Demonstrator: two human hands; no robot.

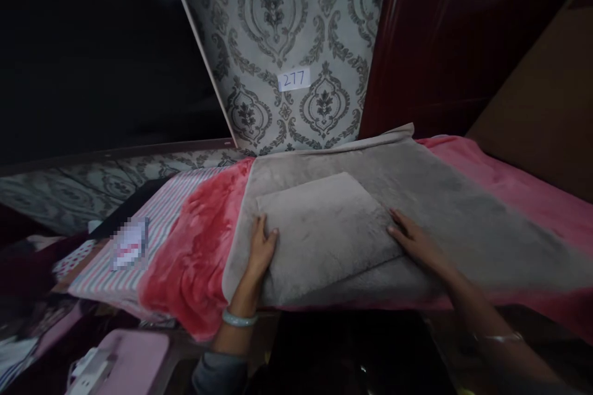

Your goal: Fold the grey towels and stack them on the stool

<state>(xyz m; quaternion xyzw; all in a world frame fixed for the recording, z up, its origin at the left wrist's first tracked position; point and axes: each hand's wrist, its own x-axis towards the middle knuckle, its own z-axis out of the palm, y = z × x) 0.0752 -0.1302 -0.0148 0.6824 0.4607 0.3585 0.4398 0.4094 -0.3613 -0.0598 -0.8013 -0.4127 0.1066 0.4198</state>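
A flat, four-cornered piece of grey plush cloth (324, 231) lies on a larger grey plush blanket (445, 197). I cannot tell whether the smaller piece is folded or a cover. My left hand (262, 247) grips its left edge, thumb and fingers slightly apart, with a pale bangle on the wrist. At the opposite edge, my right hand (410, 237) pinches the cloth near its right corner; part of those fingers is hidden. The grey blanket is spread over red-pink plush bedding (199, 241).
A striped sheet (171, 203) with a blurred packet (130, 244) lies left. A large black screen (92, 49) hangs above it. Patterned wallpaper (324, 31) bears a "277" label (294, 79). A pink stool-like surface (139, 358) holds a white power strip (90, 376).
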